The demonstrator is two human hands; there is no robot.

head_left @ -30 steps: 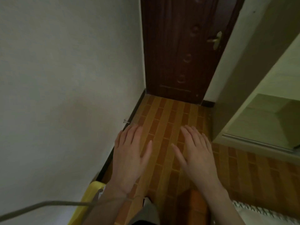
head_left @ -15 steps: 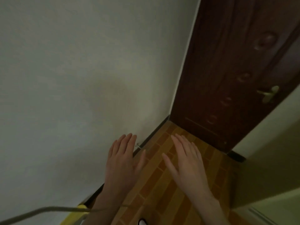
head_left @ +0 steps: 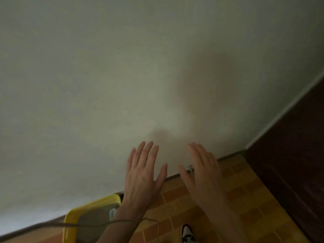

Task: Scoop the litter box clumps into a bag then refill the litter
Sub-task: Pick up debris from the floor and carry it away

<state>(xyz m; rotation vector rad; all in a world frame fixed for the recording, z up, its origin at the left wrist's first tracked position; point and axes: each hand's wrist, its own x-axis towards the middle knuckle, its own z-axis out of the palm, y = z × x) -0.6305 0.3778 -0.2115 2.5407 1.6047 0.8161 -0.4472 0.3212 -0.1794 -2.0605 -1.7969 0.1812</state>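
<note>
Standing close to the pale wall [head_left: 122,76], the person holds both hands out, palms down; the left hand [head_left: 142,178] has straight, spread fingers and grasps nothing; the right hand [head_left: 203,174] is also flat and released. The yellow litter box [head_left: 84,210] sits on the brown tiled floor [head_left: 245,199], against the wall, just below the left wrist; a thin cable [head_left: 52,224] crosses it.
</note>
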